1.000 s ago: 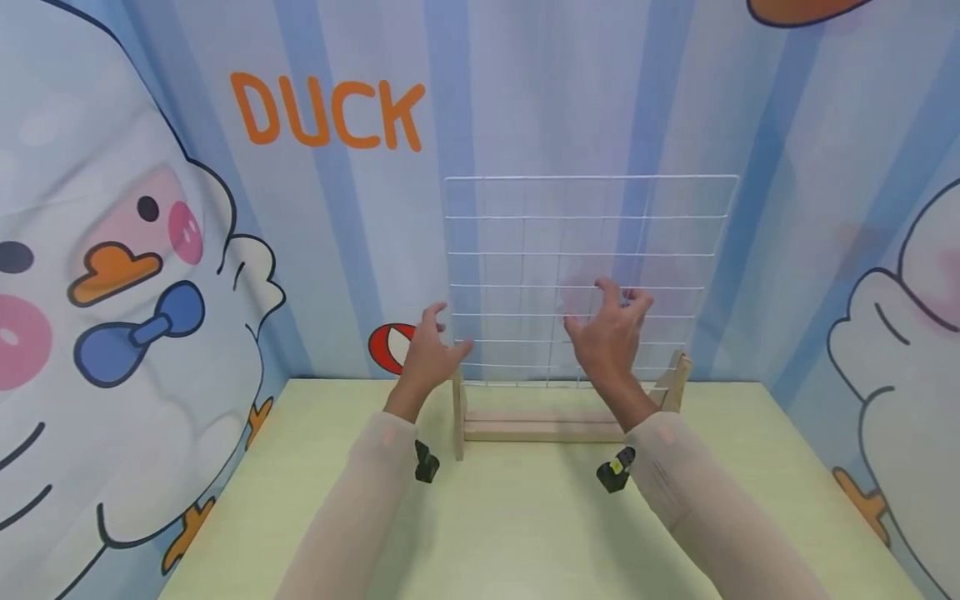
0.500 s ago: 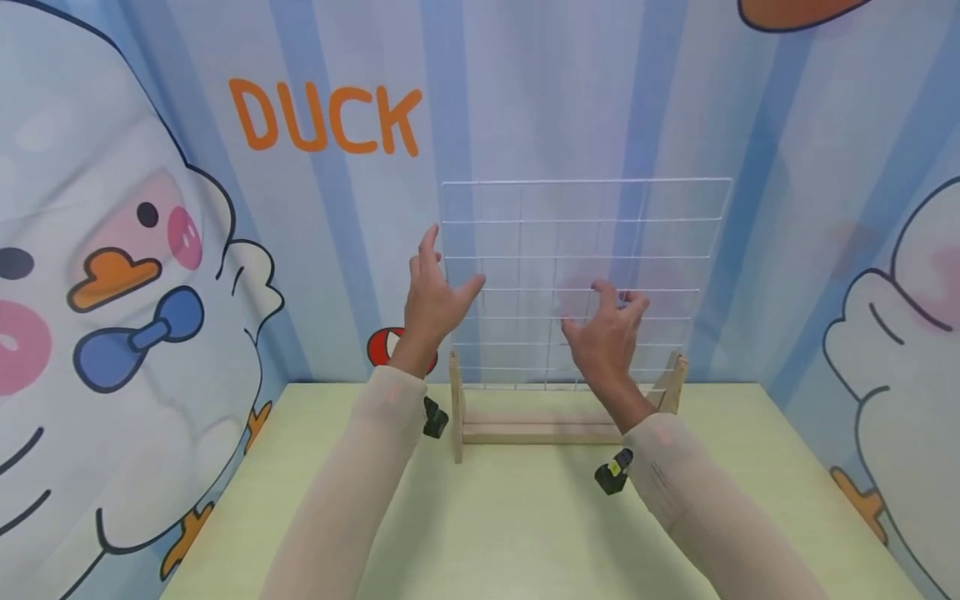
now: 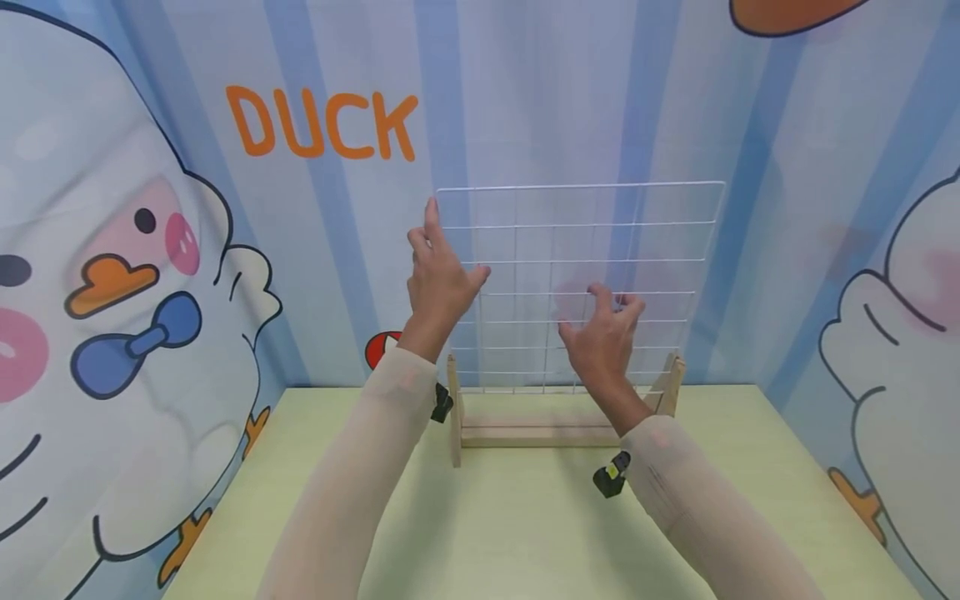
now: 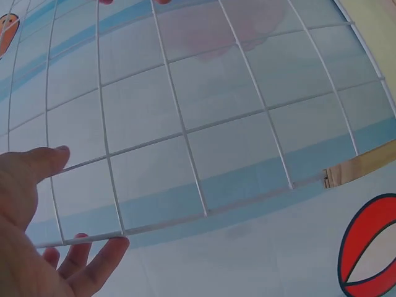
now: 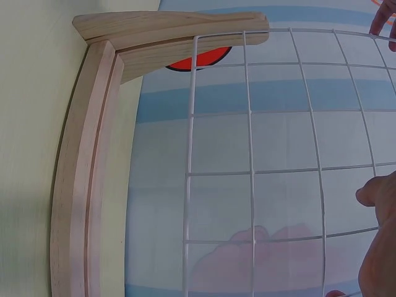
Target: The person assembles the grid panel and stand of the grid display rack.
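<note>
A white wire grid panel (image 3: 551, 250) stands upright above a wooden stand (image 3: 540, 435), leaning slightly back. My left hand (image 3: 438, 279) is at its left side, the index finger pointing up along the edge. In the left wrist view, fingertips (image 4: 114, 247) touch the edge wire while the thumb (image 4: 52, 159) is on the near face. My right hand (image 3: 603, 342) is against the lower right part of the grid with spread, slightly bent fingers. The right wrist view shows its thumb (image 5: 369, 190) close to a wire. The side wire meets the end of the left wooden upright (image 4: 356, 168).
A pale yellow-green table (image 3: 510, 517) carries the stand. Behind rises a blue striped curtain (image 3: 540, 92) with duck drawings and orange lettering (image 3: 322, 123). The right upright (image 3: 667, 387) is partly behind the right arm. Black wrist cameras (image 3: 611, 475) hang under the sleeves.
My left hand has risen along the grid's left side, from near the upright to close below the top corner. The right hand stays at its place. The head view has shifted slightly.
</note>
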The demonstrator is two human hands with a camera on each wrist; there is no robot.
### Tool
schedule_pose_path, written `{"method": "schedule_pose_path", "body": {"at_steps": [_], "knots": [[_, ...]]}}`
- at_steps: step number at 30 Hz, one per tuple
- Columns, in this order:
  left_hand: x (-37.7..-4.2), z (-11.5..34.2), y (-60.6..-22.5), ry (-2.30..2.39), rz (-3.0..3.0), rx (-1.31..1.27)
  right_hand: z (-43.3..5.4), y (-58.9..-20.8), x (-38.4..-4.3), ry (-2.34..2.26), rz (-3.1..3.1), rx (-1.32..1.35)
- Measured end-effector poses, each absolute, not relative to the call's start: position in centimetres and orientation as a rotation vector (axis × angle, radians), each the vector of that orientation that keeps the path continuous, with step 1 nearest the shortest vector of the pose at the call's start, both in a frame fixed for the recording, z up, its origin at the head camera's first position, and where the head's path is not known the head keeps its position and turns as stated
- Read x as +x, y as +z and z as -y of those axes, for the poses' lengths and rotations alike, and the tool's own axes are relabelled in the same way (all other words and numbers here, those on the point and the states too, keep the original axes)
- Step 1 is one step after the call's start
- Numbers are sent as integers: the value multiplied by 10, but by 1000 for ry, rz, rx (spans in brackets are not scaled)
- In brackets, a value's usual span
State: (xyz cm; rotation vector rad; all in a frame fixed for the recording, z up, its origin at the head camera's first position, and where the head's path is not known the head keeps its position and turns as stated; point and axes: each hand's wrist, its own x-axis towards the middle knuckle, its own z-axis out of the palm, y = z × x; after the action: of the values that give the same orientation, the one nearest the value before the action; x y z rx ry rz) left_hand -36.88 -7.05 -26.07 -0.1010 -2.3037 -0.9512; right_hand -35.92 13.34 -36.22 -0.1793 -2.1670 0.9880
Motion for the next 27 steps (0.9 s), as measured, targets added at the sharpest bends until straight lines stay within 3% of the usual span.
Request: {"method": "schedule_pose_path", "body": {"at_steps": [19,27], "knots": [[-375,71,-264,-959,2252,-141,-146,-360,-353,909,2225,-105],[-377,71,-265,-976,2221,-137,-179,-345,-346,738,2155,18]]}}
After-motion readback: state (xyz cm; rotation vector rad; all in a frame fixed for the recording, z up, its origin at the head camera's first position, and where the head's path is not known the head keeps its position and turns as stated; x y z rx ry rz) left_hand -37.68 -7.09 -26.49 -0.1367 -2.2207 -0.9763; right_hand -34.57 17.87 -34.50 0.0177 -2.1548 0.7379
